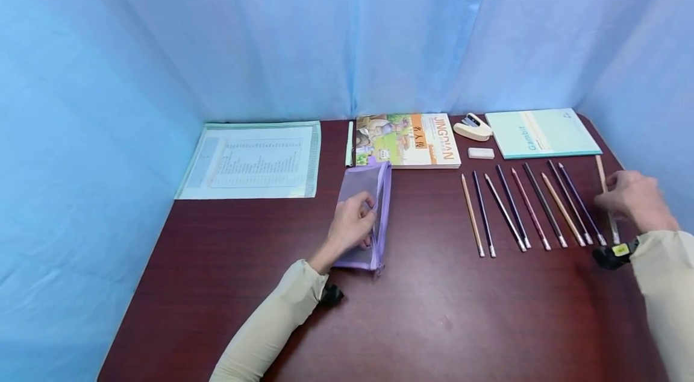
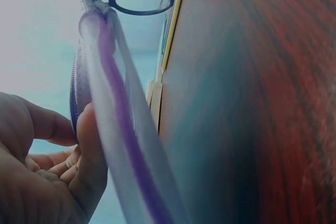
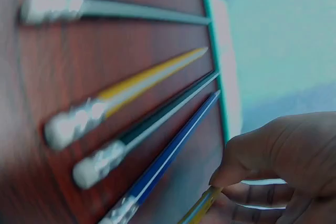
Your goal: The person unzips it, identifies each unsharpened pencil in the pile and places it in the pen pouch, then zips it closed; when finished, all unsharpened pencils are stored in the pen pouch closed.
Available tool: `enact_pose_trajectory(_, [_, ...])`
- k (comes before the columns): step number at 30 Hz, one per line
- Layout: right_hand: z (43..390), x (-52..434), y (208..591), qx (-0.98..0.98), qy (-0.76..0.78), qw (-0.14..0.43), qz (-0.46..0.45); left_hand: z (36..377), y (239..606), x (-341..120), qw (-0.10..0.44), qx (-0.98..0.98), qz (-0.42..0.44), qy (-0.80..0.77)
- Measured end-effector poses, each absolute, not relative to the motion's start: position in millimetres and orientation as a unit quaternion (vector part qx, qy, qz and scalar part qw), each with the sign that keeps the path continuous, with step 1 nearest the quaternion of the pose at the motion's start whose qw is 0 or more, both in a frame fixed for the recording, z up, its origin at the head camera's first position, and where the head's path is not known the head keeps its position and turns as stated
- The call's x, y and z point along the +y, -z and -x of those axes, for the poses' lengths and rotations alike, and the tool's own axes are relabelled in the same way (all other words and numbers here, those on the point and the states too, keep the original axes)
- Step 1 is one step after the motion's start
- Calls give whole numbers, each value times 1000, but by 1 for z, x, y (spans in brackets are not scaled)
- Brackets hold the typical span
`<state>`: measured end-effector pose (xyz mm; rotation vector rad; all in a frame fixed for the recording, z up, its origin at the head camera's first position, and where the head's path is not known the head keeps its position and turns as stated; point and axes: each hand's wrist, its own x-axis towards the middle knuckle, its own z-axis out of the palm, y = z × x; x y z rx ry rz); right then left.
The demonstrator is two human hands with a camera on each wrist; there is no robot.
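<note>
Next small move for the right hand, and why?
Probably lift the rightmost pencil and start it toward the purple pouch: the right hand pinches that pencil, and the left hand holds the pouch with its opening parted.

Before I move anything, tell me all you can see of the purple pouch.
The purple pouch looks like a long, rectangular case of sheer, greyish-lilac plastic or mesh with brighter purple trim. A zip along one long edge stands open, its sides apart, with a dark ring pull at the near end. The pouch lies lengthwise on the dark table, far end close to the illustrated book. The left hand pinches one zip edge. Whether it holds anything is unclear.
</note>
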<state>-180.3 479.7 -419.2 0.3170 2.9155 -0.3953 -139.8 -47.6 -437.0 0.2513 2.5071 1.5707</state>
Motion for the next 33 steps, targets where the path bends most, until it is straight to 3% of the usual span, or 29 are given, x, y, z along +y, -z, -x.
enact_pose_trajectory(5, [172, 467, 408, 976, 169, 67, -117, 141, 436, -45, 92, 838, -75, -532])
enact_pose_trajectory(15, [166, 371, 408, 850, 511, 112, -60, 142, 434, -42, 90, 839, -71, -531])
enact_pose_trajectory(24, [163, 268, 418, 709, 674, 208, -1, 142, 435, -40, 83, 839, -68, -534])
enact_pose_trajectory(33, [164, 192, 442, 663, 691, 287, 21, 142, 435, -38, 82, 845, -68, -524])
